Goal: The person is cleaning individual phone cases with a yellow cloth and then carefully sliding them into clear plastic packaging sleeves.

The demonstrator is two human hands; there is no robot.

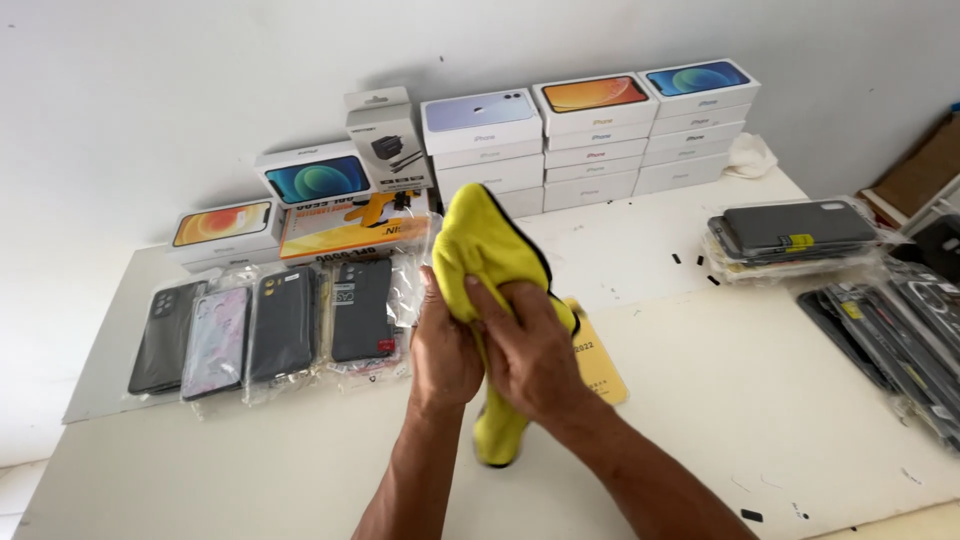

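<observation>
Currently left hand (445,350) and right hand (528,345) both clamp the yellow cloth (487,250) above the desk (700,400), bunching it for grip.

The bright yellow microfibre cloth (487,250) hides whatever the left hand (443,352) and right hand (528,352) press inside it, the pale yellow card (600,365) lies half covered behind them, and the dark packaged phone cases (900,320) run off the right edge.
</observation>
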